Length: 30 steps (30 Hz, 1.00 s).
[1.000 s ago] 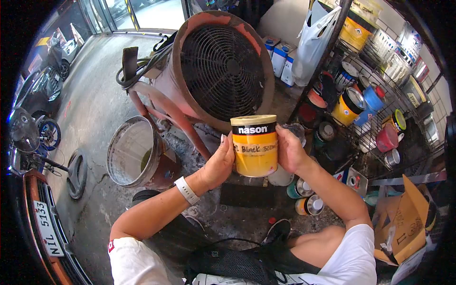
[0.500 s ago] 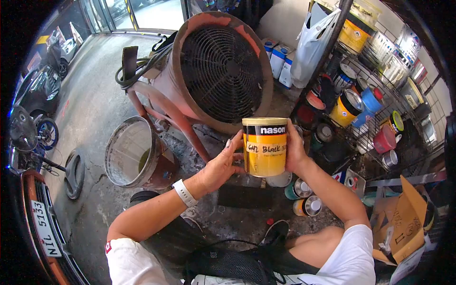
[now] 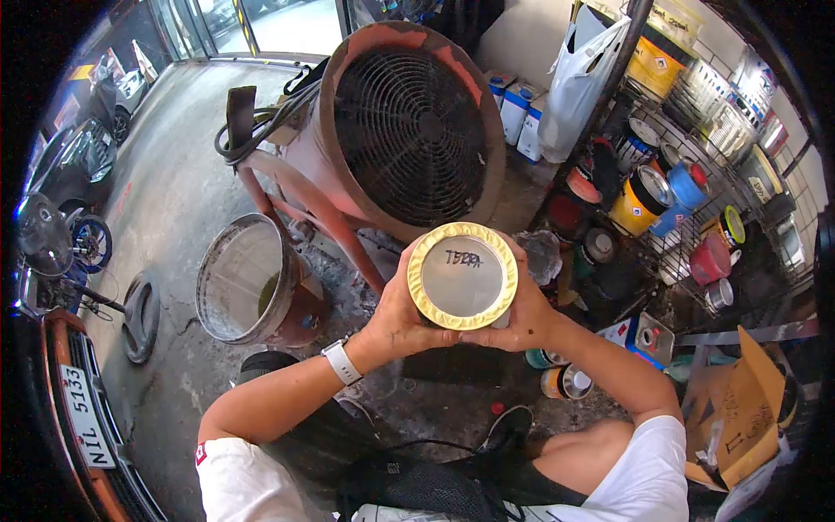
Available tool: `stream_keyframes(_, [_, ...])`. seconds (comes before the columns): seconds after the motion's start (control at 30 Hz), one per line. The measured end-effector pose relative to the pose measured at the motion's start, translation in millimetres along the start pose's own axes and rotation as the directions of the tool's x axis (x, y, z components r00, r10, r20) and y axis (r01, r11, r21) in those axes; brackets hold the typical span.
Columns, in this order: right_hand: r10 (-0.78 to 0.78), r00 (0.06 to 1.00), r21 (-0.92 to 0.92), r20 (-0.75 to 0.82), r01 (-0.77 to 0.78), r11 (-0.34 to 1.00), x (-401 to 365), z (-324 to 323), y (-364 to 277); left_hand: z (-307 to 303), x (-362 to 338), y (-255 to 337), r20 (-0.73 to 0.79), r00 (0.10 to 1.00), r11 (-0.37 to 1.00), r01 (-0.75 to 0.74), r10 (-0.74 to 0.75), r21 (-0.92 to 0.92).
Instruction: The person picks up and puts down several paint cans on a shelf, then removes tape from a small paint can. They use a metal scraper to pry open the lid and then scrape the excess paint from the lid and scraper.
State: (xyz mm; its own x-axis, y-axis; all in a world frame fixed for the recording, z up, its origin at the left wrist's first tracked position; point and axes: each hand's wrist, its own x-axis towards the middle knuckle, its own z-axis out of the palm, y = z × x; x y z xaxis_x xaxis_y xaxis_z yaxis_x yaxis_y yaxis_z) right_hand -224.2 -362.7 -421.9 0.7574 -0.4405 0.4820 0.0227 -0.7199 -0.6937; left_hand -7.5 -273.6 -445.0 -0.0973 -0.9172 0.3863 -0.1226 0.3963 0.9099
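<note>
A paint can [image 3: 463, 287] is held up in front of me, its round end turned toward my head. That end has a wrinkled yellow rim and a grey centre with handwriting that looks like "TERRA". My left hand [image 3: 398, 315], below a white wristwatch [image 3: 341, 362], wraps the can's left side. On the opposite side, my right hand [image 3: 529, 311] grips it, and both thumbs meet near the lower edge. The can's printed label is hidden from view.
A large drum fan [image 3: 426, 130] stands straight ahead, with a bucket [image 3: 239, 278] at its left. Paint cans crowd the wire rack [image 3: 678, 244] on the right. Small cans [image 3: 567, 381] sit on the floor near an open cardboard box [image 3: 735, 426].
The can has been tipped so its end faces me instead of its yellow label. My left hand has closed round it, where its fingers were looser before.
</note>
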Motion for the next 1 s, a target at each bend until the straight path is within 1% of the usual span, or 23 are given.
stream_keyframes(0.03, [-0.023,1.0,0.043,-0.009,0.023,0.999,1,2,2,3,-1,0,-0.039,0.999,0.997,-0.023,0.02,-0.071])
stream_keyframes(0.07, [-0.045,0.999,0.086,-0.018,0.047,0.995,1,2,4,3,-1,0,-0.039,0.999,0.997,-0.022,0.02,-0.071])
stream_keyframes(0.13, [-0.063,0.998,0.053,-0.013,0.064,0.997,3,-1,1,4,-1,2,-0.066,0.995,0.997,-0.068,0.071,0.049])
stream_keyframes(0.17, [-0.081,0.997,0.02,-0.006,0.081,0.996,5,-2,-1,5,0,3,-0.066,0.995,0.996,-0.069,0.072,0.049])
stream_keyframes(0.23, [-0.1,0.995,0.009,0.002,0.1,0.995,8,-5,-2,6,0,4,-0.099,0.988,0.979,-0.098,0.117,0.177])
stream_keyframes(0.27, [-0.117,0.993,-0.003,0.011,0.117,0.993,8,-7,-3,7,1,5,-0.098,0.988,0.979,-0.099,0.117,0.176])
stream_keyframes(0.33, [-0.112,0.993,0.0,0.02,0.112,0.994,8,-8,-3,8,0,5,-0.107,0.975,0.951,-0.16,0.194,0.265])
stream_keyframes(0.37, [-0.108,0.994,0.005,0.031,0.108,0.994,8,-8,-3,9,-1,0,-0.105,0.975,0.951,-0.161,0.194,0.264])
stream_keyframes(0.43, [-0.099,0.995,0.006,0.024,0.099,0.995,7,-7,-3,12,-2,-9,-0.157,0.985,0.995,-0.052,0.065,0.084])
stream_keyframes(0.47, [-0.089,0.996,-0.001,0.013,0.089,0.996,8,-8,-4,12,-2,-8,-0.143,0.987,0.995,-0.062,0.073,0.077])
stream_keyframes(0.53, [-0.191,0.981,-0.122,-0.029,0.187,0.975,14,-13,-9,10,0,1,-0.162,0.971,0.953,-0.124,0.173,0.275])
stream_keyframes(0.57, [-0.246,0.965,-0.133,-0.09,0.234,0.963,15,-10,-8,11,2,9,-0.171,0.969,0.946,-0.124,0.181,0.298])
stream_keyframes(0.6, [-0.184,0.981,-0.162,-0.063,0.172,0.972,17,-18,-21,15,3,2,-0.186,0.975,0.976,-0.08,0.119,0.202])
stream_keyframes(0.63, [-0.203,0.978,-0.199,-0.046,0.19,0.961,21,-22,-28,17,5,0,-0.175,0.979,0.981,-0.078,0.109,0.177])
stream_keyframes(0.67, [-0.244,0.967,-0.188,-0.071,0.227,0.956,20,-21,-25,15,2,-5,-0.164,0.983,0.983,-0.051,0.08,0.177])
stream_keyframes(0.7, [-0.293,0.954,-0.303,-0.056,0.263,0.916,22,-21,-31,19,9,8,-0.147,0.984,0.991,-0.085,0.1,0.1])
stream_keyframes(0.73, [-0.243,0.97,-0.382,-0.026,0.215,0.899,23,-22,-40,15,0,-5,-0.153,0.987,0.988,-0.025,0.049,0.155])
stream_keyframes(0.77, [-0.258,0.965,-0.402,-0.044,0.219,0.889,22,-21,-42,12,1,-5,-0.093,0.994,0.979,-0.031,0.051,0.202])
stream_keyframes(0.8, [-0.247,0.967,-0.433,-0.067,0.194,0.88,18,-21,-48,15,-2,-2,-0.056,0.996,0.98,-0.056,0.068,0.188])
stream_keyframes(0.87, [-0.147,0.987,-0.496,0.071,0.163,0.853,14,-19,-57,16,-8,4,0.005,0.999,0.934,-0.041,0.042,0.355])
stream_keyframes(0.9, [-0.133,0.987,-0.511,0.091,0.161,0.844,13,-19,-56,18,-5,8,0.021,0.999,0.933,-0.054,0.049,0.356])
stream_keyframes(0.97, [-0.096,0.991,-0.511,0.094,0.13,0.849,10,-28,-56,21,-4,15,0.061,0.996,0.966,0.054,-0.071,0.252])
stream_keyframes(1.0, [-0.057,0.992,-0.502,0.111,0.105,0.858,8,-33,-56,21,-2,18,0.069,0.995,0.965,0.05,-0.07,0.256])
